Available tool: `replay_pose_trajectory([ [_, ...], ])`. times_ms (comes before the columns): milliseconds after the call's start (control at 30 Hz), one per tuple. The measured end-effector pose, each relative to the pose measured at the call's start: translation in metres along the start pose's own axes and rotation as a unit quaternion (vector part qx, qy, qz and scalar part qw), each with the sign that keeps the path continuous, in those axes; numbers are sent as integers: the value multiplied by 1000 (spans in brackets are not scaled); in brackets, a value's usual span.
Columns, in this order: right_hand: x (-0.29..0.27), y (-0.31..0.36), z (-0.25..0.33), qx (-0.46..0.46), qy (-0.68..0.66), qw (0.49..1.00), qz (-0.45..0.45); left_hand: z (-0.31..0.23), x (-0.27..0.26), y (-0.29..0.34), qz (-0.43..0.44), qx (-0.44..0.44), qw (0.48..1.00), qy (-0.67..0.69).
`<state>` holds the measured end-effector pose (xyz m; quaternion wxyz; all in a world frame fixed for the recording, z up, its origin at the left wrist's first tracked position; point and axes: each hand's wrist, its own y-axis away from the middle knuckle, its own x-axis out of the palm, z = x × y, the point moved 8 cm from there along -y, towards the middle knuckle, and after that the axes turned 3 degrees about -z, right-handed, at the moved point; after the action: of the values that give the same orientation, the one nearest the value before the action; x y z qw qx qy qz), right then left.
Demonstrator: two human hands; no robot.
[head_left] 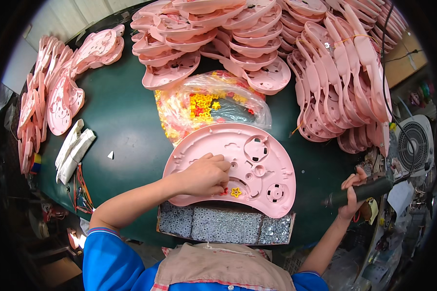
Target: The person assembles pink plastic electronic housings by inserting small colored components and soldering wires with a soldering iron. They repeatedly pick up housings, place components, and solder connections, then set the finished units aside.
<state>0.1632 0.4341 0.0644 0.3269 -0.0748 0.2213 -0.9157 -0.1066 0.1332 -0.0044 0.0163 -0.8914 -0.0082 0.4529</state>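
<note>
A pink, bean-shaped plastic shell [281, 167] lies in front of me, its inside with posts and cut-outs facing up. My left hand [204, 175] is over its left half, fingers curled and pressed together; what they hold, if anything, is hidden. Close by the fingertips is a small red piece [225, 191], partly covered. Just right of it, a yellow star-shaped piece [236, 192] sits in the shell near the curved lower edge. Off to the right, my right hand [348, 208] is wrapped around a dark electric screwdriver [369, 190], held roughly sideways with its tip to the left.
Beyond the shell lies a clear bag [179, 102] of yellow and red stars. A divided tray of screws [223, 225] stands nearest me. Stacked pink shells [170, 72] line the back and both sides. White packets [75, 150] and wires [82, 191] lie left; a fan [412, 145] stands right.
</note>
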Motion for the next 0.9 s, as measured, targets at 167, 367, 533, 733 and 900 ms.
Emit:
replay_pose_trajectory([
  [167, 47, 20, 30, 73, -215, 971, 72, -4, 5, -4, -13, -21, 996, -88],
  [367, 109, 29, 71, 104, -302, 930, 183, -6, 0, 1, -48, -51, 994, -80],
  [533, 191, 68, 77, 83, -305, 930, 189, -18, -19, 24, -208, -57, 975, 42],
  [733, 236, 96, 42, 65, -234, 938, 248, -81, 12, 61, -244, 13, 969, -27],
  [900, 239, 87, 74, 56, -282, 922, 260, -88, 21, 64, -254, -24, 966, -36],
])
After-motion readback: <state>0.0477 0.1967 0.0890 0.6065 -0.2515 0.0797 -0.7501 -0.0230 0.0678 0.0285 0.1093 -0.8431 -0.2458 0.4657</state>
